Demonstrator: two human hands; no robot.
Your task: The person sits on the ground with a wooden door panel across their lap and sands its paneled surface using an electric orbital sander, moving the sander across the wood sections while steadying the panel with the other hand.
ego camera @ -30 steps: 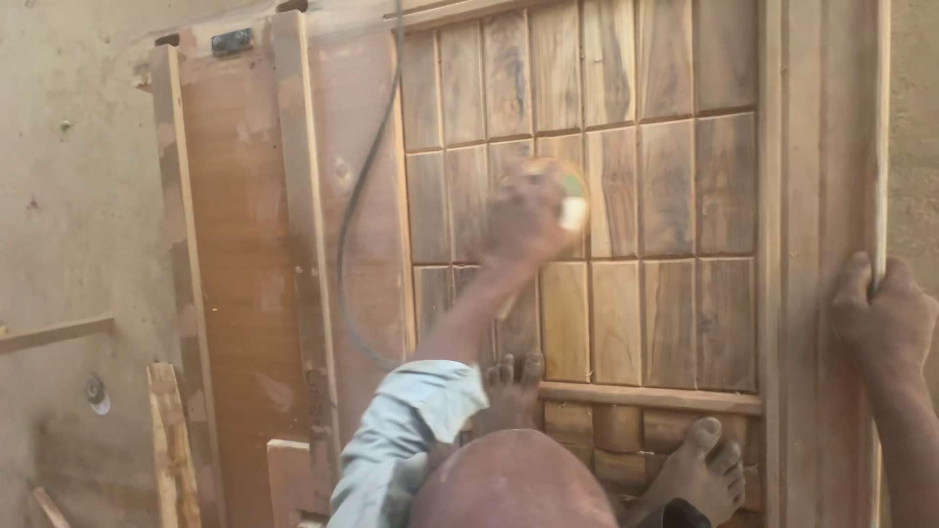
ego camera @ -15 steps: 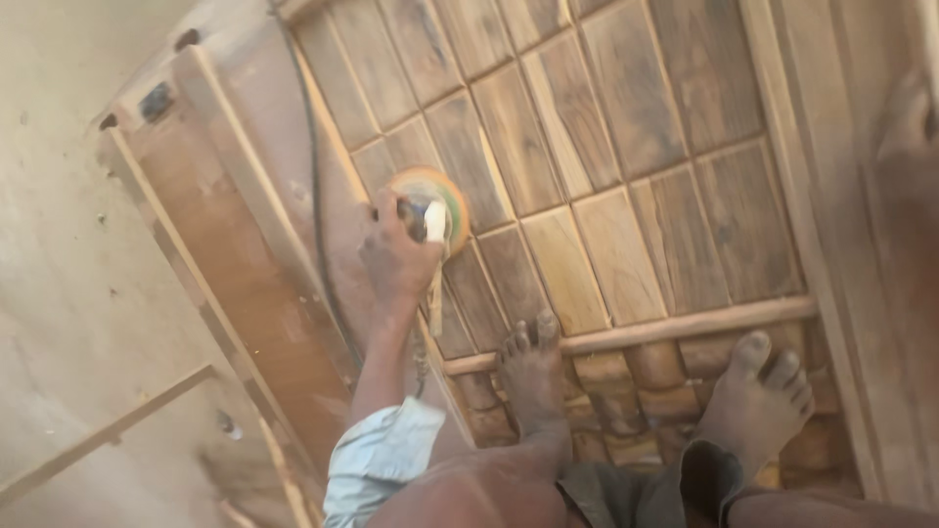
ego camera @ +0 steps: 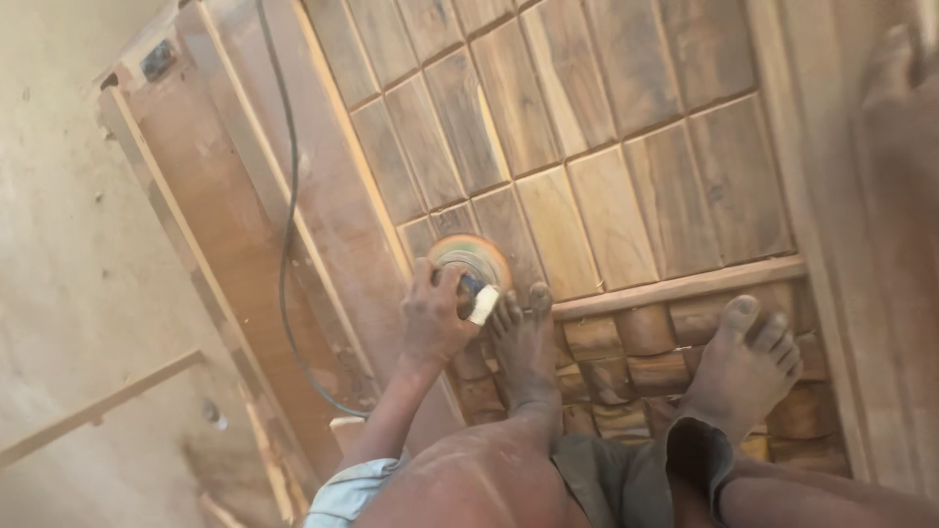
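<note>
The left hand (ego camera: pixel 435 318) is wrapped tight around a small sander (ego camera: pixel 472 269), the fingers closed on its body, and the round orange disc sits flat on the wooden door (ego camera: pixel 587 127). A second ago the sander was higher up, in the middle of the small wood panels. Half a second ago it was lower and more to the side. Now it is right down at the bottom corner of the panels, just beside the tall side board and just above the cross bar (ego camera: pixel 685 286). So the hand has pulled the sander down toward the body, and the sanding now looks to be on the low edge of the panel part. The disc is very close to the toes of the left foot (ego camera: pixel 523 337), almost touching them. The right foot (ego camera: pixel 743 362) stands past the cross bar, on the darker carved blocks. A black cord (ego camera: pixel 286 210) runs from the top of the door, down the left board, and curls back toward the arm. The right hand (ego camera: pixel 895 68) is a blur at the top right corner, near the door's edge; I cannot tell if it is open or closed there. A second ago it was holding on to that edge.
</note>
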